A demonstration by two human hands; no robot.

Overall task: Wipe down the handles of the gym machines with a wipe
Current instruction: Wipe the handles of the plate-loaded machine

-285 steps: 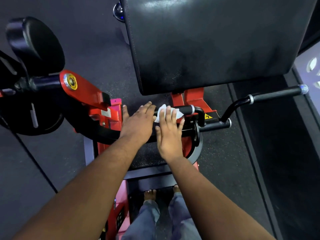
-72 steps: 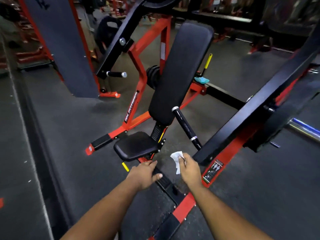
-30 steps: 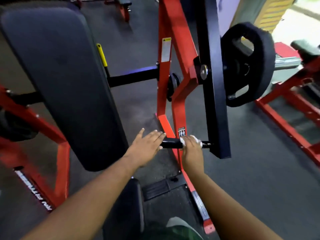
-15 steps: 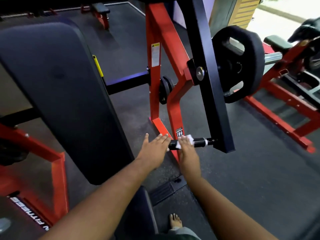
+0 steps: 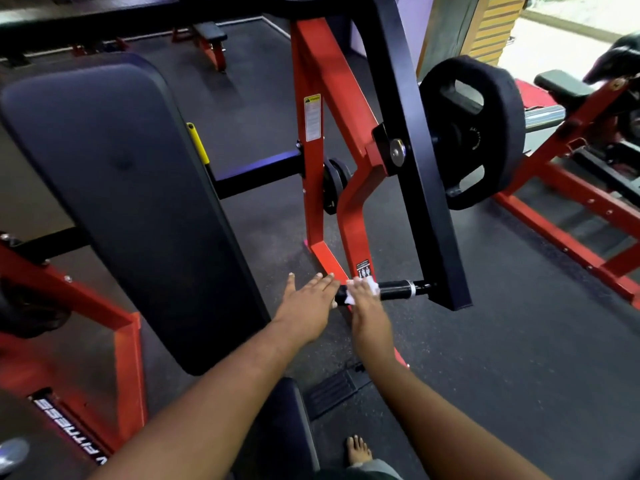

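A short black handle (image 5: 394,290) with a silver ring sticks out leftward from the bottom of a black lever arm (image 5: 424,174). My right hand (image 5: 367,315) wraps over the handle near its free end and presses a white wipe (image 5: 371,285) around it. The wipe shows above and below my fingers. My left hand (image 5: 306,304) is flat with straight fingers just left of the handle's free end, its fingertips at the tip. It holds nothing.
A large black back pad (image 5: 131,202) stands to the left, with the seat (image 5: 284,427) below my arms. The red frame (image 5: 313,174) rises behind the handle. A black weight plate (image 5: 474,129) hangs on the right. Dark rubber floor lies around, and a bare foot (image 5: 358,448) shows below.
My right hand has slid the wipe leftward along the handle, from near the lever arm toward the free end. My left hand stays flat by the handle's tip.
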